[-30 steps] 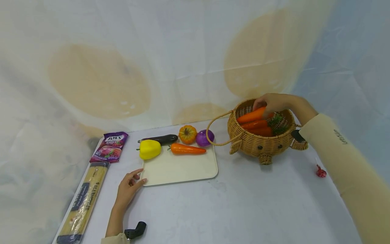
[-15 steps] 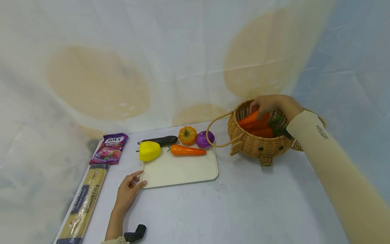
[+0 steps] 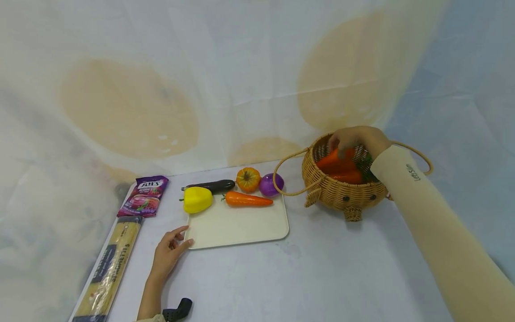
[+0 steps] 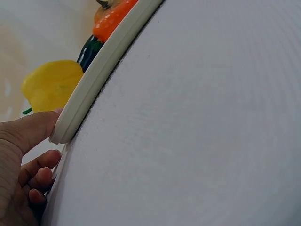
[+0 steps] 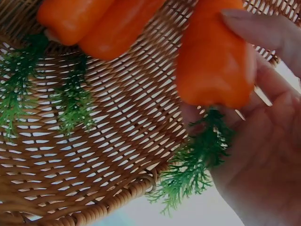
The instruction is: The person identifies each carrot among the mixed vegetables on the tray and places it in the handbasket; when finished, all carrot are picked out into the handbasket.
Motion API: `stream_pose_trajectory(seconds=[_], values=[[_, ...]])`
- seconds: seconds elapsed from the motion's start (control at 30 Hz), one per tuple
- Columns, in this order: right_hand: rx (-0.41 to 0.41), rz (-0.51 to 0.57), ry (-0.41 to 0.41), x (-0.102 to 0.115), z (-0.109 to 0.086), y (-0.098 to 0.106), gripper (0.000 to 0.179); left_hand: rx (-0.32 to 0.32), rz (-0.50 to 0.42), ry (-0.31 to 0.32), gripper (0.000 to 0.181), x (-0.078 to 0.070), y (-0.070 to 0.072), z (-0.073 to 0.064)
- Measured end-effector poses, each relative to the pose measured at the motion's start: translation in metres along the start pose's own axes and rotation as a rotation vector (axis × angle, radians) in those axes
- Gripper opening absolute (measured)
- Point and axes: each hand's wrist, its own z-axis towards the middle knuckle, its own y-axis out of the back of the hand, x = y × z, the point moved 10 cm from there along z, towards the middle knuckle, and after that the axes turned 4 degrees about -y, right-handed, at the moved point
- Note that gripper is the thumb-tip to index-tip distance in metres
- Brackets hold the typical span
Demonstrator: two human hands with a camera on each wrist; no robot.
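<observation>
In the head view my right hand (image 3: 350,139) reaches into a wicker basket (image 3: 334,194) with an animal face. There it grips an orange carrot (image 5: 214,56) near its leafy top, thumb on the near side and fingers behind. Other carrots (image 5: 115,35) lie beside it in the basket. My left hand (image 3: 166,252) holds the near left corner of a cream tray (image 3: 237,228), thumb at the rim. On or along the tray are a yellow bell pepper (image 3: 197,200), a carrot (image 3: 248,199), an eggplant (image 3: 215,185), a small pumpkin (image 3: 247,179) and a purple onion-like vegetable (image 3: 268,184).
A purple snack bag (image 3: 144,196) and a long spaghetti pack (image 3: 108,268) lie along the left table edge. One looped basket handle (image 3: 287,161) leans left over the tray's far corner, the other sticks out right. A cloth backdrop (image 3: 241,80) rises behind.
The right forearm has shifted left, and its hand now sits slightly lower with the carrot deeper in the basket. The right basket handle has come into sight. The left hand stays at the tray.
</observation>
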Motion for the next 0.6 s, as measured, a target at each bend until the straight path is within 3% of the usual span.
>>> stream_pose_trajectory(seconds=[0.33,0.6], values=[[0.004,-0.093,-0.041,-0.002,0.011,-0.007,0.043,0.000,0.002,0.015,0.046,0.000,0.001,-0.001],[-0.017,-0.208,-0.198,-0.009,0.006,-0.011,0.047,0.004,0.004,0.007,0.046,-0.001,-0.003,-0.001]])
